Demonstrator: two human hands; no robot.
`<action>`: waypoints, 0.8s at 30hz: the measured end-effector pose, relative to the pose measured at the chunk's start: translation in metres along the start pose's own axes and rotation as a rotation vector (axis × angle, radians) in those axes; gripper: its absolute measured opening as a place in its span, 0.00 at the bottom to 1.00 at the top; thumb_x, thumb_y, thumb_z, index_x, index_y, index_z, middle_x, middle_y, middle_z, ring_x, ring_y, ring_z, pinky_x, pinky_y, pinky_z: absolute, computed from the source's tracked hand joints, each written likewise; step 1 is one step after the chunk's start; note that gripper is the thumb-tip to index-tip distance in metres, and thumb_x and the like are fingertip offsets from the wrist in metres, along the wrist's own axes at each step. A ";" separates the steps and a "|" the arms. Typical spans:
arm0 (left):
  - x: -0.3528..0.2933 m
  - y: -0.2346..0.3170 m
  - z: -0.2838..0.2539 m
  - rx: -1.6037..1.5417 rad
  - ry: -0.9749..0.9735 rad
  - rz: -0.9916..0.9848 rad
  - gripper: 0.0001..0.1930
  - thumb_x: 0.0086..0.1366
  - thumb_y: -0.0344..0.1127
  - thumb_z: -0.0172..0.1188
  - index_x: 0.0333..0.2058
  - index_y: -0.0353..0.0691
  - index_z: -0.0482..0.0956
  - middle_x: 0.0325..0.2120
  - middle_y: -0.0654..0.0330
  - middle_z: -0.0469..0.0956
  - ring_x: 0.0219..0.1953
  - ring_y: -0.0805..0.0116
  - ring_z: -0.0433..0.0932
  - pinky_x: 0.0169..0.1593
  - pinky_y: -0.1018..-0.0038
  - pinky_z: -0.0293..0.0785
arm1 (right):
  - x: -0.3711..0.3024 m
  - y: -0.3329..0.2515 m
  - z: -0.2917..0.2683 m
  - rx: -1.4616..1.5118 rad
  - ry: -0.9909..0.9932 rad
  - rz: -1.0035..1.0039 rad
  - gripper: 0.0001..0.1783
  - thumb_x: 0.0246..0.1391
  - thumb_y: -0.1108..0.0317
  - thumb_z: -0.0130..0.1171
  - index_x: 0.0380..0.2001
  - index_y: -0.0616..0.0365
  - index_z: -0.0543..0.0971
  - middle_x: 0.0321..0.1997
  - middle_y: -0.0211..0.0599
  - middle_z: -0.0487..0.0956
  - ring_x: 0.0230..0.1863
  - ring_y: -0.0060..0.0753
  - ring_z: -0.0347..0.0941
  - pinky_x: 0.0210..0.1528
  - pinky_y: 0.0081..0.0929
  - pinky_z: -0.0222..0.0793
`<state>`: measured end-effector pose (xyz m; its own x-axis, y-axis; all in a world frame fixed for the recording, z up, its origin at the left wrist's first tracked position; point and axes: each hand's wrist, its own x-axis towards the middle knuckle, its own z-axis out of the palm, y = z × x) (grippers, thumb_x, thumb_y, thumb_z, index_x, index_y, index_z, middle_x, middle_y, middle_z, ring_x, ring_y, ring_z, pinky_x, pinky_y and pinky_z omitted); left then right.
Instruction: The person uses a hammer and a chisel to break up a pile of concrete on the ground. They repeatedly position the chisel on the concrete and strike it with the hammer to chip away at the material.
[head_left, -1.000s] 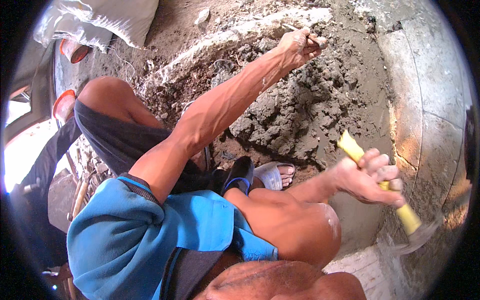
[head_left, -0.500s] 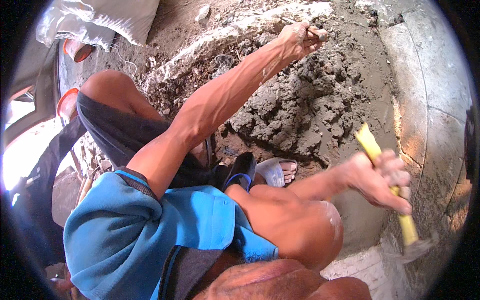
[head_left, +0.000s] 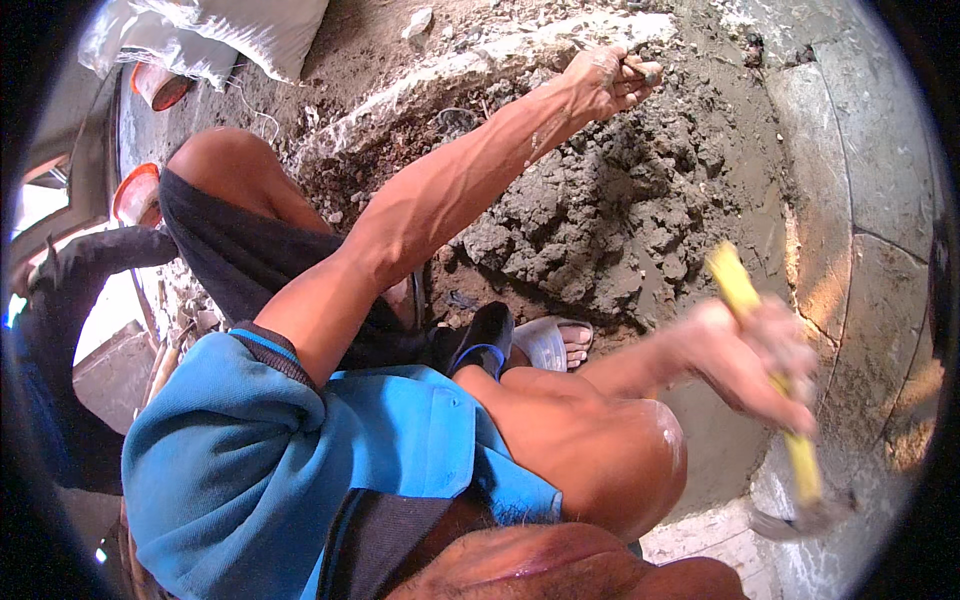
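My left hand (head_left: 605,80) reaches far forward, fingers closed on a thin dark tool (head_left: 640,70) held against a pale concrete ridge (head_left: 470,65). Below it lies a heap of wet grey mortar (head_left: 620,210). My right hand (head_left: 750,360), blurred by motion, grips the yellow handle of a hammer (head_left: 735,280). The hammer's metal head (head_left: 810,520) points down at the lower right, close to the curved concrete blocks (head_left: 870,200). My bare knees and blue shirt fill the lower middle of the view.
A white sack (head_left: 260,30) lies at the top left, with orange buckets (head_left: 135,195) beside it. My foot in a pale sandal (head_left: 545,340) rests at the mortar's near edge. Rubble and dirt cover the ground around the ridge.
My right hand has swung the hammer downward and to the right, so its head is lower now. The left hand has stayed on the ridge.
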<state>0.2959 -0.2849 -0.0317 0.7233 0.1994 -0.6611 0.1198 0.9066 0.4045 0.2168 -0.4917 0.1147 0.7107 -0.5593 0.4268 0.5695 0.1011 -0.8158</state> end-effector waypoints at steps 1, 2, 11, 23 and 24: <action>-0.003 -0.002 0.007 0.001 -0.010 -0.002 0.17 0.74 0.39 0.41 0.29 0.39 0.72 0.28 0.50 0.82 0.33 0.62 0.83 0.40 0.66 0.83 | -0.029 0.021 0.001 0.043 0.039 -0.057 0.27 0.66 0.44 0.43 0.15 0.44 0.59 0.13 0.18 0.58 0.13 0.18 0.55 0.17 0.17 0.58; -0.005 -0.003 0.015 -0.004 -0.056 -0.025 0.17 0.74 0.40 0.40 0.28 0.40 0.72 0.28 0.50 0.83 0.33 0.61 0.83 0.39 0.66 0.82 | -0.059 0.042 -0.015 -0.073 -0.166 0.189 0.21 0.65 0.50 0.46 0.21 0.47 0.62 0.15 0.19 0.60 0.14 0.18 0.57 0.16 0.18 0.58; 0.000 0.017 -0.019 -0.103 -0.008 0.044 0.14 0.72 0.36 0.45 0.30 0.34 0.72 0.28 0.48 0.82 0.31 0.60 0.83 0.37 0.69 0.84 | 0.013 -0.005 -0.007 0.031 -0.337 0.311 0.28 0.65 0.37 0.36 0.24 0.49 0.61 0.15 0.20 0.54 0.13 0.13 0.47 0.12 0.14 0.43; -0.004 0.001 -0.009 -0.036 -0.052 0.012 0.15 0.75 0.42 0.41 0.35 0.39 0.72 0.35 0.50 0.83 0.40 0.59 0.82 0.38 0.67 0.80 | -0.043 0.066 -0.050 -0.551 -0.571 0.086 0.15 0.64 0.55 0.45 0.31 0.56 0.70 0.20 0.31 0.64 0.16 0.24 0.59 0.16 0.21 0.56; -0.003 0.003 -0.013 -0.018 -0.044 -0.007 0.15 0.75 0.43 0.41 0.38 0.39 0.72 0.37 0.48 0.82 0.41 0.59 0.82 0.41 0.65 0.80 | -0.024 0.037 -0.035 -0.370 -0.413 0.258 0.13 0.64 0.58 0.42 0.28 0.53 0.68 0.18 0.27 0.62 0.13 0.20 0.56 0.13 0.17 0.53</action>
<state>0.2849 -0.2780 -0.0365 0.7515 0.1774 -0.6355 0.1125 0.9146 0.3884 0.2069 -0.5035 0.0607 0.9500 -0.1826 0.2533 0.2291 -0.1436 -0.9628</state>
